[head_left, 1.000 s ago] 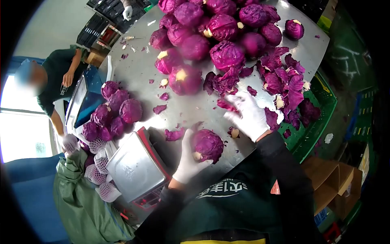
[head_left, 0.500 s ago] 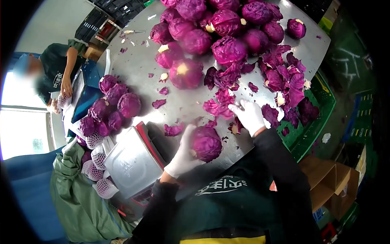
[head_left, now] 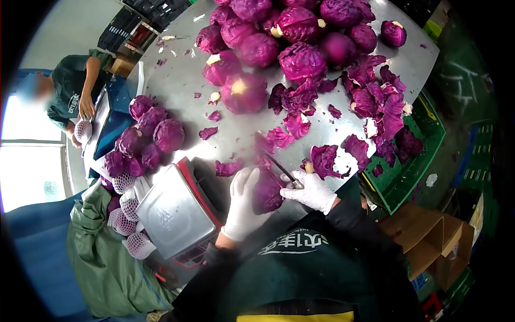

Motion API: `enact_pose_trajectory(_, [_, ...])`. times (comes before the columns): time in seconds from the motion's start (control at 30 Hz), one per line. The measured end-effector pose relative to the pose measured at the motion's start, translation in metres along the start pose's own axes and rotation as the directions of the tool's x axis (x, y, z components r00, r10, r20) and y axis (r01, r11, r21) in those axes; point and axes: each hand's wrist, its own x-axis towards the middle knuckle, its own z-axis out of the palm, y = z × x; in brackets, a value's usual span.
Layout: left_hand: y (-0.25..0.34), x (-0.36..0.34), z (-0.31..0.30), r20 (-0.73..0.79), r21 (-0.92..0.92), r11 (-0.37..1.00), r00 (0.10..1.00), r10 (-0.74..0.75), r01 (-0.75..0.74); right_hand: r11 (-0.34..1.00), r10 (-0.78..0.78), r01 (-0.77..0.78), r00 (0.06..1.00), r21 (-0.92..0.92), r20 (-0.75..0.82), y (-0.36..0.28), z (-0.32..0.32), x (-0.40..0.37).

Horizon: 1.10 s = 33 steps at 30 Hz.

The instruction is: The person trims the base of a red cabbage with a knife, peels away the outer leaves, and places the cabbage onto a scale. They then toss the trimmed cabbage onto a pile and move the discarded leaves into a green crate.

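left hand [head_left: 244, 201] cupped cabbage [head_left: 266, 192] on table [head_left: 177, 86], right hand [head_left: 311, 191] fisted round knife [head_left: 279, 167], blade at cabbage top

At the tabletop's near edge, a gloved left hand [head_left: 242, 201] covers one side of a red cabbage [head_left: 268, 192]. The right hand [head_left: 309, 190] hides a knife [head_left: 279, 167] handle; the blade is blurred. The cabbage heap [head_left: 279, 24] at the far edge is cut off at the top.

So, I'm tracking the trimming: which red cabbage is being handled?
The red cabbage beside the scale: the left hand grips it and the right hand holds a knife to it. The rest lie apart from both hands.
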Motion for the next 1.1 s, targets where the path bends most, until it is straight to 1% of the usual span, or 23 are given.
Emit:
enact_pose_trajectory(0.1, [-0.002,0.001,-0.002,-0.007,0.03,0.998,0.998,0.056,-0.056,0.894,-0.09,0.056,0.994,-0.445,-0.055,-0.022,0.007,-0.004])
enact_pose_trajectory(0.17, [-0.004,-0.001,-0.003,-0.056,-0.04,0.999,0.998,0.015,-0.017,0.798,-0.183,0.01,0.957,-0.603,-0.226,-0.01,0.004,0.001])
enact_pose_trajectory(0.2, [-0.006,-0.002,-0.003,-0.079,-0.077,0.997,0.997,-0.002,-0.005,0.78,-0.207,0.001,0.944,-0.626,-0.257,0.006,-0.007,0.007])
enact_pose_trajectory(0.23, [-0.011,-0.003,-0.003,-0.102,-0.209,0.978,0.995,-0.022,0.001,0.759,-0.234,-0.008,0.93,-0.651,-0.284,0.012,-0.019,0.01])
enact_pose_trajectory(0.27, [-0.016,-0.006,-0.004,-0.104,-0.327,0.942,0.987,-0.12,0.08,0.805,-0.256,-0.006,0.899,-0.593,-0.357,0.015,-0.032,0.012])
enact_pose_trajectory(0.3, [-0.018,-0.011,-0.006,-0.089,-0.44,0.883,0.97,-0.225,0.165,0.85,-0.261,-0.001,0.867,-0.527,-0.423,0.013,-0.042,0.012])
enact_pose_trajectory(0.33, [-0.018,-0.013,-0.008,-0.04,-0.543,0.789,0.929,-0.369,0.29,0.731,-0.463,0.034,0.759,-0.682,-0.459,0.012,-0.059,0.015])
enact_pose_trajectory(0.37, [-0.024,-0.018,0.002,0.029,-0.822,0.488,0.879,-0.476,0.292,0.584,-0.649,0.03,0.617,-0.811,-0.445,0.008,-0.071,0.018])
enact_pose_trajectory(0.43, [-0.019,-0.014,0.006,-0.049,-0.722,0.657,0.93,-0.365,0.22,0.542,-0.699,0.077,0.594,-0.837,-0.398,-0.04,-0.064,-0.001])
enact_pose_trajectory(0.47, [-0.022,-0.013,0.012,-0.061,-0.615,0.764,0.954,-0.292,0.195,0.515,-0.691,0.14,0.651,-0.846,-0.314,-0.045,-0.057,-0.003])
enact_pose_trajectory(0.5, [-0.015,-0.009,0.014,-0.048,-0.62,0.762,0.961,-0.272,0.185,0.63,-0.496,0.167,0.838,-0.758,-0.228,-0.055,-0.045,-0.005])
enact_pose_trajectory(0.57, [-0.006,-0.001,0.016,-0.018,-0.628,0.766,0.982,-0.188,0.135,0.885,-0.295,0.211,0.944,-0.415,-0.149,-0.058,-0.009,-0.011])
enact_pose_trajectory(0.63, [-0.001,0.001,0.014,-0.01,-0.592,0.801,0.993,-0.12,0.091,0.907,-0.319,0.263,0.939,-0.329,-0.129,-0.055,-0.002,-0.008])
enact_pose_trajectory(0.67, [0.0,0.001,0.012,-0.011,-0.57,0.819,0.996,-0.09,0.068,0.889,-0.285,0.192,0.943,-0.417,-0.172,-0.038,-0.01,0.002])
enact_pose_trajectory(0.7, [0.0,0.001,0.011,-0.025,-0.623,0.78,0.995,-0.098,0.061,0.835,-0.335,0.171,0.912,-0.523,-0.237,-0.039,-0.013,0.001])
enact_pose_trajectory(0.77, [0.001,0.001,0.008,-0.045,-0.72,0.692,0.993,-0.113,0.046,0.758,-0.434,0.188,0.86,-0.625,-0.268,-0.033,-0.029,0.001])
enact_pose_trajectory(0.8, [0.003,0.002,0.005,-0.068,-0.691,0.722,0.992,-0.109,0.032,0.885,-0.364,0.213,0.871,-0.415,-0.329,-0.038,-0.035,0.001])
enact_pose_trajectory(0.83, [0.002,0.004,0.003,-0.076,-0.643,0.766,0.994,-0.083,0.015,0.944,-0.295,0.218,0.894,-0.248,-0.339,-0.045,-0.037,0.001])
enact_pose_trajectory(0.9, [0.001,0.006,0.002,-0.085,-0.54,0.841,0.996,-0.038,-0.014,0.958,-0.101,0.04,0.973,-0.283,-0.206,-0.078,-0.029,-0.017])
enact_pose_trajectory(0.93, [0.001,0.005,0.002,-0.081,-0.509,0.86,0.996,-0.022,-0.022,0.89,-0.317,0.266,0.945,-0.371,-0.081,-0.064,-0.02,-0.014])
enact_pose_trajectory(0.97, [0.002,0.007,0.001,-0.074,-0.477,0.878,0.997,-0.002,-0.034,0.767,-0.497,0.412,0.866,-0.492,-0.05,-0.057,-0.008,-0.014])
enact_pose_trajectory(1.03, [0.002,0.01,-0.002,-0.065,-0.445,0.894,0.997,0.034,-0.06,0.883,-0.348,0.272,0.926,-0.383,-0.144,-0.06,-0.004,-0.018])
enact_pose_trajectory(1.1, [0.003,0.008,-0.008,-0.064,-0.444,0.893,0.997,0.052,-0.075,0.877,-0.283,0.14,0.924,-0.46,-0.257,-0.057,-0.021,-0.014])
